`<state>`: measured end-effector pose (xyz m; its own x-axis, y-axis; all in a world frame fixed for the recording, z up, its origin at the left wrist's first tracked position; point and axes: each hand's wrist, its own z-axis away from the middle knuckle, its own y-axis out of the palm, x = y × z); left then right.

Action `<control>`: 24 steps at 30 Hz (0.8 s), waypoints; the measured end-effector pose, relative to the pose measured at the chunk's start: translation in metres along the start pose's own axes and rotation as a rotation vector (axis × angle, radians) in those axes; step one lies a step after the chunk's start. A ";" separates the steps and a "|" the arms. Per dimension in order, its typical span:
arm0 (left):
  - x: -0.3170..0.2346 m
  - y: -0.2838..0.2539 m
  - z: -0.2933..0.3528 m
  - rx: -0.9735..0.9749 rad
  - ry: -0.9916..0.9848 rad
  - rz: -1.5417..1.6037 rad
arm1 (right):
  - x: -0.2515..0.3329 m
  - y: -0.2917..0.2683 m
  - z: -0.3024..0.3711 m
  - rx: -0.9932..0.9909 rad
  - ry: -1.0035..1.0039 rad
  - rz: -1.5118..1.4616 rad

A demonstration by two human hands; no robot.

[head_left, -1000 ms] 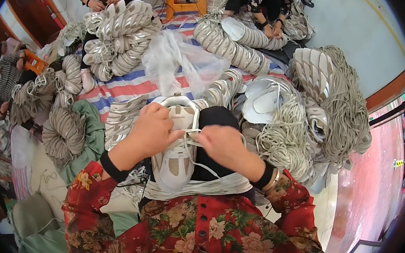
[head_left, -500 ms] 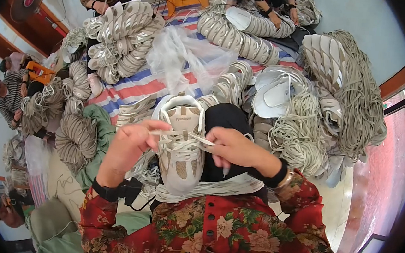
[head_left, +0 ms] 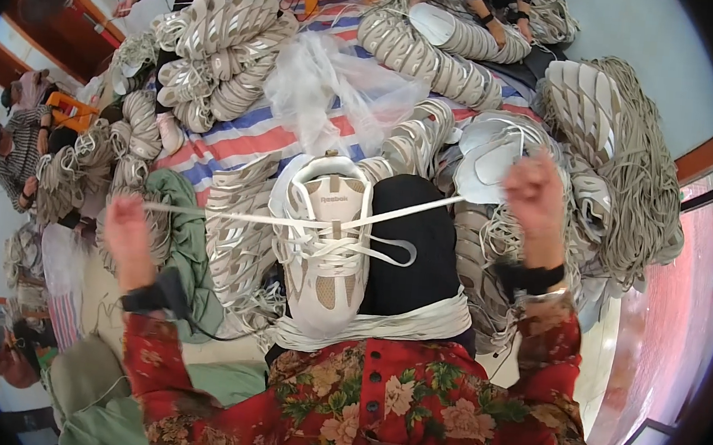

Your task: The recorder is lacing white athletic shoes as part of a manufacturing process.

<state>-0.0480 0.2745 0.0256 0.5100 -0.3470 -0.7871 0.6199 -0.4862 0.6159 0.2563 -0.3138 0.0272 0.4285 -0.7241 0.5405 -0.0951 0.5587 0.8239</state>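
Note:
A beige and white shoe upper [head_left: 314, 303] rests on my lap, toe toward me, with criss-crossed white laces on its front. My left hand [head_left: 128, 232] is closed, out to the left, pulling one end of the shoelace [head_left: 408, 210] taut. Raised on the right, my right hand [head_left: 537, 196] is closed on the other end; motion blurs its fingers. Both ends spread outward from the tongue of the shoe. A loose loop of lace sticks out to the right over my black-clad knee [head_left: 408, 265]. A bundle of pale laces [head_left: 390, 323] lies across my lap.
Stacked shoe uppers [head_left: 243, 213] lie left of my shoe. More uppers and a large heap of laces [head_left: 644, 180] are on the right. Clear plastic [head_left: 309, 91] lies on a striped sheet [head_left: 210, 155]. A green cloth [head_left: 192, 259] is at left. Co-workers sit at the back and left.
My hands have moved from close over the shoe out to both sides, the right one also upward. The lace between them is now drawn out taut.

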 end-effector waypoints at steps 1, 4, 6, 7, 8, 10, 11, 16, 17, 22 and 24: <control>-0.033 -0.042 -0.006 -0.181 0.131 -0.079 | 0.032 -0.019 0.003 -0.228 -0.095 -0.075; -0.044 -0.074 0.002 -0.400 0.166 -0.178 | 0.090 -0.097 0.016 -0.279 -0.258 -0.113; -0.025 -0.059 0.023 -0.267 0.129 -0.395 | 0.075 -0.075 0.022 -0.451 -0.232 0.063; 0.002 -0.010 0.039 -0.116 0.089 -0.530 | 0.060 -0.065 0.022 -0.373 -0.161 0.225; 0.024 0.052 0.063 0.032 0.058 -0.666 | 0.039 -0.053 0.017 -0.285 -0.082 0.381; 0.068 0.131 0.111 0.400 0.125 -0.980 | -0.001 -0.016 0.015 -0.076 -0.020 0.876; 0.083 0.150 0.128 0.651 0.339 -1.182 | -0.024 0.021 0.017 -0.071 0.072 1.071; 0.101 0.221 0.160 1.266 0.708 -1.517 | -0.104 0.069 0.024 0.550 -0.405 1.516; 0.106 0.224 0.163 1.275 0.712 -1.518 | -0.110 0.074 0.027 0.590 -0.392 1.599; 0.126 0.228 0.172 1.067 0.644 -1.604 | -0.122 0.074 0.031 0.571 -0.270 1.753; 0.120 0.231 0.169 1.082 0.540 -1.589 | -0.120 0.069 0.026 0.591 -0.226 1.711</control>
<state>0.0559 -0.0150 0.0679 0.1904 0.9373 -0.2918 0.1702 -0.3243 -0.9305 0.1749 -0.1996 0.0235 -0.5821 0.3637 0.7272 -0.5396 0.4962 -0.6802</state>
